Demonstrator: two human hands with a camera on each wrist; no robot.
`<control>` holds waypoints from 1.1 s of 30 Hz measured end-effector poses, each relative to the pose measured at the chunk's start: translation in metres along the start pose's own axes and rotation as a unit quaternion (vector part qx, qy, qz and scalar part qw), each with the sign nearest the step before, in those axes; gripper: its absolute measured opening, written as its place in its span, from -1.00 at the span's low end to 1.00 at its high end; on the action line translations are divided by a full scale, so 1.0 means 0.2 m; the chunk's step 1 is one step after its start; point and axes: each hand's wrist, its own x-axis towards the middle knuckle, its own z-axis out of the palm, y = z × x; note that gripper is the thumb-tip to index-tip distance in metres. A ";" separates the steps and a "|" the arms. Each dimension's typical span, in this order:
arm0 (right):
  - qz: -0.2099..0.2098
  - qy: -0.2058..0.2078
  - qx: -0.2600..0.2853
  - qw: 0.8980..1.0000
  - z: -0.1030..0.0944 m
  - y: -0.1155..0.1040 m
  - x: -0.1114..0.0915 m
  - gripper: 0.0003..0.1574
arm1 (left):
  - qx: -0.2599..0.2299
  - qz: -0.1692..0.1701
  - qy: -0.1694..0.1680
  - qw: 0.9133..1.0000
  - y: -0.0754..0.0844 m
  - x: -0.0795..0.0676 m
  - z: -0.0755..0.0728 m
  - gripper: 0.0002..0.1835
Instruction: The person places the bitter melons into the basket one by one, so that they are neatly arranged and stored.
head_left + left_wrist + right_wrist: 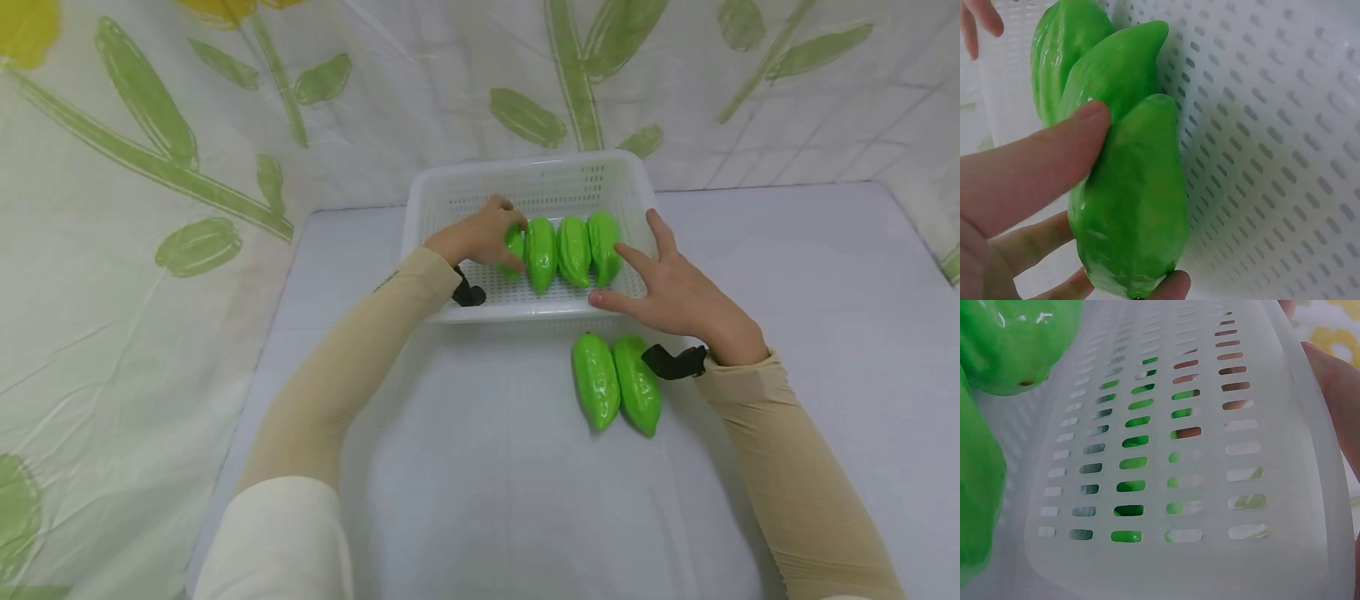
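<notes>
My left hand (483, 237) pinches the leftmost green fruit (1138, 194) in the white basket (525, 312) by the bench's (465, 467) far edge — my right hand (681, 293), fingers spread, at the basket's near right corner.

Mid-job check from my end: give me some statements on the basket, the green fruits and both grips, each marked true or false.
1. Four green fruits lie in the white basket. True.
2. The left grip holds the leftmost fruit in the basket. True.
3. The right grip holds a fruit. False: it holds none; its fingers are spread at the basket's right end.
4. Two more fruits lie side by side on the table. True.
5. Those two are on the basket's far side. False: they lie on its near side.
</notes>
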 end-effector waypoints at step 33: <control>-0.005 0.003 0.000 1.000 0.00 0.01 0.01 0.35 | -0.017 -0.044 -0.056 0.997 0.01 0.05 0.03 0.28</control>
